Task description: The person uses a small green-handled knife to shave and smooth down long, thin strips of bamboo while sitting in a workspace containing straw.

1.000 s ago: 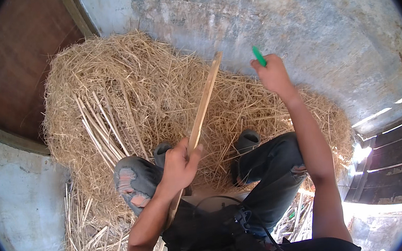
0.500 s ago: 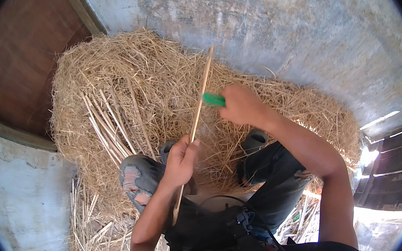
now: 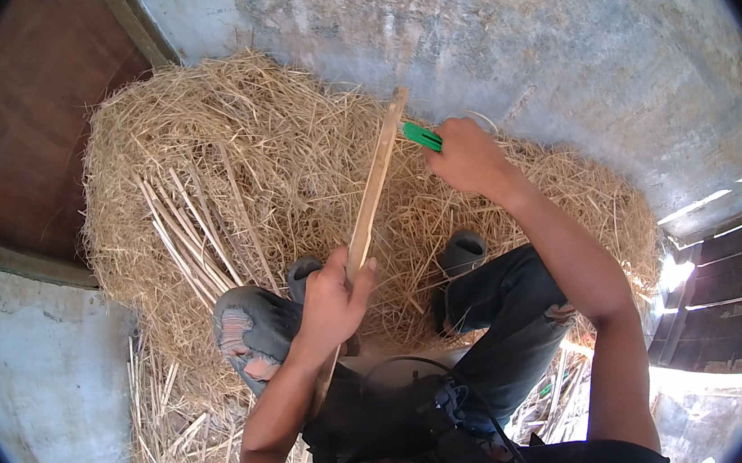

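My left hand is closed around the lower part of a long bamboo strip. The strip slants up and away from my lap, its pale broad face showing and its far end near the wall. In my right hand is a green-handled utility knife, pointing left toward the strip's upper part. Its blade is too small to make out, and a narrow gap seems to lie between the knife and the strip.
A heap of dry straw spreads ahead, against a grey-blue wall. Several pale bamboo strips lie on it by my left knee. A brown panel stands at far left; dark slats are at right.
My right hand has moved the knife farther out and to the right, from against the strip to beside its upper end. The strip has turned, showing a wider face.
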Available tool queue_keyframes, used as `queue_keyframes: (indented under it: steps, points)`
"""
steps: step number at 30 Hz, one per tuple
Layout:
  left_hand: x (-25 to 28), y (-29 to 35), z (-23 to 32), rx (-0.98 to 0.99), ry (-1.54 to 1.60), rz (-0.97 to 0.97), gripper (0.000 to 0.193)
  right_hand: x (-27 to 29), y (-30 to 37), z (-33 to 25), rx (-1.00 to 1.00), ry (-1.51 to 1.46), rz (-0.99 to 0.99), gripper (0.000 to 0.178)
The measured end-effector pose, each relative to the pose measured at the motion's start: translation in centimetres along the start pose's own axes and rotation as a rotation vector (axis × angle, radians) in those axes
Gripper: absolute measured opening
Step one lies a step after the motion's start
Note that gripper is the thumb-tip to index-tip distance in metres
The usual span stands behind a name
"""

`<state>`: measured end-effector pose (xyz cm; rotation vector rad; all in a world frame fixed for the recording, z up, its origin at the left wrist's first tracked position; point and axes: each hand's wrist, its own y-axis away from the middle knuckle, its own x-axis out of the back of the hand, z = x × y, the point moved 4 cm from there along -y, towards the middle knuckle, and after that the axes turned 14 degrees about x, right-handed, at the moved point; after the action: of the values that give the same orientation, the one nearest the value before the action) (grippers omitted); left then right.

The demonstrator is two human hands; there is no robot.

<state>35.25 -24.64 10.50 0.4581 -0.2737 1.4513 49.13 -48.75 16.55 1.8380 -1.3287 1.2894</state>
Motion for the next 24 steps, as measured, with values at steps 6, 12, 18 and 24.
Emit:
queue_keyframes:
  steps: [6, 12, 18, 24]
  points:
    - [0.1, 0.0, 0.1, -0.037, -0.034, 0.032, 0.023, 0.2, -0.3, 0.2, -0.051, -0.101, 0.066, 0.038]
    - [0.3, 0.3, -0.1, 0.015, -0.093, 0.008, 0.023, -0.4, -1.2, 1.8, -0.076, -0.048, 0.023, 0.033]
    - [0.3, 0.2, -0.1, 0.023, -0.115, 0.002, 0.022, 0.0, -2.5, 3.8, -0.095, 0.122, 0.020, 0.021]
    - [0.4, 4.5, -1.5, -0.138, -0.062, -0.225, 0.019, 6.3, -1.7, 15.2, -0.342, -0.055, 0.521, 0.024]
